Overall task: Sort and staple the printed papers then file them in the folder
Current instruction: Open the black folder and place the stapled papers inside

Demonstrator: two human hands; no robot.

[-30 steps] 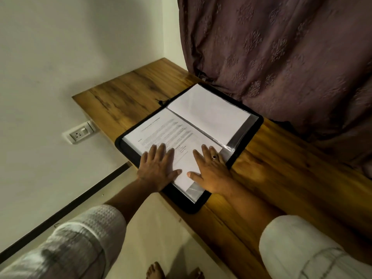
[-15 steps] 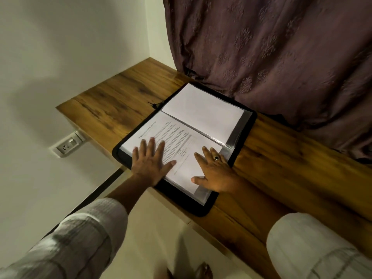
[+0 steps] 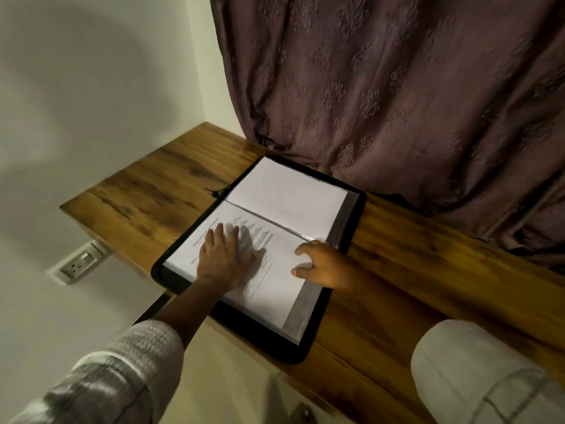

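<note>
A black folder [image 3: 260, 335] lies open on the wooden desk [image 3: 146, 194]. Its near clear sleeve holds a printed paper [image 3: 275, 292], and its far sleeve shows a blank white sheet [image 3: 287, 197]. My left hand [image 3: 226, 258] lies flat on the printed page with the fingers spread, blurred by motion. My right hand [image 3: 324, 267] rests at the page's right edge. Its fingers are loosely bent, and the thumb and fingertips touch the sleeve. No stapler or loose sheets are in view.
A mauve patterned curtain [image 3: 397, 102] hangs behind the desk and touches the folder's far edge. A white wall [image 3: 91, 87] bounds the left side, with a socket [image 3: 79, 264] under the desk edge. Bare wood stretches to the right [image 3: 458, 270].
My left hand slid further up the printed page. My right hand moved from the page's middle to its right edge and its fingers bent. The view tilted upward.
</note>
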